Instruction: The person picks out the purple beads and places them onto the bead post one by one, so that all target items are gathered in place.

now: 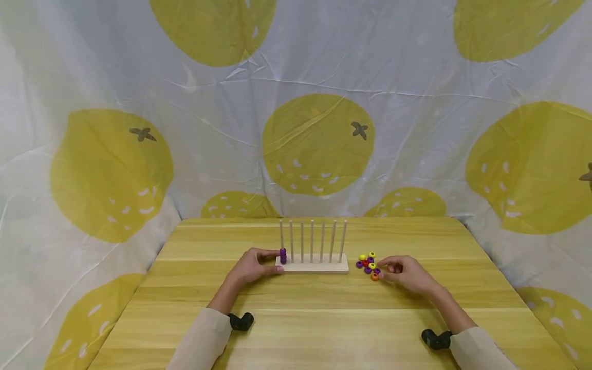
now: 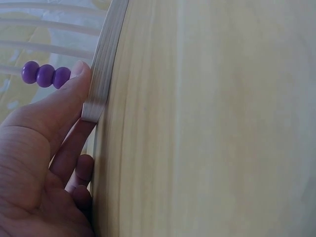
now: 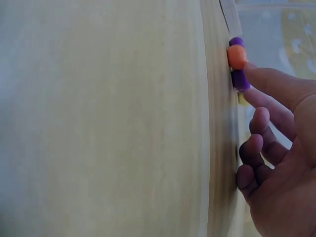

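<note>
Head: wooden rack on tabletop; purple beads stacked low on its leftmost peg, other pegs bare. Left hand holds rack's left end. Loose beads clustered just right of rack. Right hand at cluster's right edge, thumb and index parted, no bead clearly pinched. Risk: beads packed tight, so fingers could knock neighbours and send them rolling.

Left wrist: thumb on rack beside stacked beads, other fingers round its end. Slack grip could let rack slide or tip if a peg gets bumped.

Right wrist: thumb by orange bead, index by a purple one; contact hard to confirm. Smooth, rounded beads could slip from an off-centre pinch.
</note>
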A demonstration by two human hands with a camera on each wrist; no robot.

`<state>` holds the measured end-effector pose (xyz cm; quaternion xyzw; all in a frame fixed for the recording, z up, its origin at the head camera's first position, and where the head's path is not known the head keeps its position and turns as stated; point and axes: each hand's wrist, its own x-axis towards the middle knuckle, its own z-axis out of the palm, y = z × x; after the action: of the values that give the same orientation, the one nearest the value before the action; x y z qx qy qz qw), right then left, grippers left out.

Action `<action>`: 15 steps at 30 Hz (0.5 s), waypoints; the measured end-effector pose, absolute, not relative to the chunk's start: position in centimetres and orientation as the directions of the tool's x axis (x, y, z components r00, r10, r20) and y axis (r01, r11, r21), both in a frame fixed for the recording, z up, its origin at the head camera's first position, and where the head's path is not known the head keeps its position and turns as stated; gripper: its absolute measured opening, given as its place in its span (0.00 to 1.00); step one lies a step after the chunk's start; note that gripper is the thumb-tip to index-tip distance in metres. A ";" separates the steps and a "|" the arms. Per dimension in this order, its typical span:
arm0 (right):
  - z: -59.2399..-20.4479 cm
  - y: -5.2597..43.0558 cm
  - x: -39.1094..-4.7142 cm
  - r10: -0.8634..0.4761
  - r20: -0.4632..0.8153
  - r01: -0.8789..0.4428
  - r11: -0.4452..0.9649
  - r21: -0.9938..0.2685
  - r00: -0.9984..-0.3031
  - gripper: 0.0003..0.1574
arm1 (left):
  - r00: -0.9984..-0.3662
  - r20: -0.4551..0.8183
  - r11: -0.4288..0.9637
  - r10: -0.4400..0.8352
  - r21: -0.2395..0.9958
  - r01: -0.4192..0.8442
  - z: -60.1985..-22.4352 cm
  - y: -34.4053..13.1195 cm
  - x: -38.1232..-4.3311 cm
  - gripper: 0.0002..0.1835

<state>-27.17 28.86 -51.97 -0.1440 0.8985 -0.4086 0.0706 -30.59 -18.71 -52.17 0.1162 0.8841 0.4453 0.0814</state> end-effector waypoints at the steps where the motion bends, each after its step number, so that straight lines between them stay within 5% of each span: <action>1: -52.0 28.8 -27.2 -0.316 -0.011 -0.200 0.627 -0.753 -0.949 0.19 | -0.960 -0.039 0.575 0.277 0.807 0.133 -52.2 -18.7 -30.6 0.29; 15: -52.3 28.7 -27.2 -0.310 -0.028 -0.187 0.639 -0.746 -0.950 0.12 | -0.960 -0.028 0.572 0.277 0.808 0.141 -52.2 -18.8 -30.5 0.29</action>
<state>-27.24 28.66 -52.33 -0.1377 0.9021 -0.4018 0.0766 -30.51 -18.78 -52.24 0.1185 0.8834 0.4470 0.0760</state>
